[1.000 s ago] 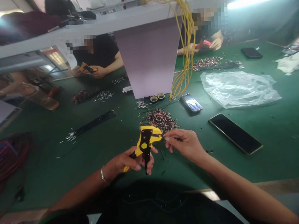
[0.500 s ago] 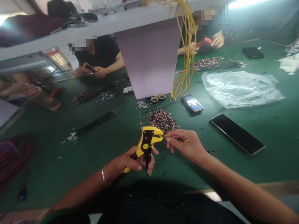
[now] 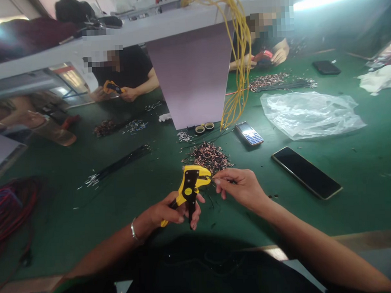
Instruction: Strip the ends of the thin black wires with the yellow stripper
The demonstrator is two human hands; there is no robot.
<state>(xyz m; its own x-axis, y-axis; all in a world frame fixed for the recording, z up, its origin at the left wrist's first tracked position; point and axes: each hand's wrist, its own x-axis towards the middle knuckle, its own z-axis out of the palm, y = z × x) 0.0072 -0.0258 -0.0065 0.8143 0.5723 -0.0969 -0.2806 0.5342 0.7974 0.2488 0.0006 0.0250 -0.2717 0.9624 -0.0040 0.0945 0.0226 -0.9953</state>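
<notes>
Yellow plastic and black steel: the wire stripper [image 3: 190,187] sits in the left hand [image 3: 166,211], whose fingers clench round its handles, with the jaws turned toward the right hand [image 3: 239,188]. That hand's thumb and forefinger [image 3: 218,181] pinch a thin dark wire [image 3: 213,178], its end reaching the mouth of the jaws; whether it lies inside them is too small to tell. Little differs from the views a second ago: both hands keep nearly the same pose, the stripper and wire still together.

All this sits over a smooth green mat [image 3: 73,238]. At 12 o'clock, just beyond the stripper, lies a bristly heap of copper-ended wires [image 3: 210,156]. A keypad phone [image 3: 249,133] rests at 1 o'clock, a glossy black smartphone [image 3: 307,172] at 3 o'clock, and a crumpled clear plastic bag [image 3: 307,115] at 2 o'clock. A sleek black wire bundle [image 3: 118,163] lies at 10 o'clock, and a tangled red and blue coil [image 3: 10,210] at 9 o'clock. Limp yellow wires [image 3: 235,62] hang from a shelf at 12 o'clock. Across the mat, a co-worker's hands [image 3: 128,94] hold another yellow stripper [image 3: 112,86].
</notes>
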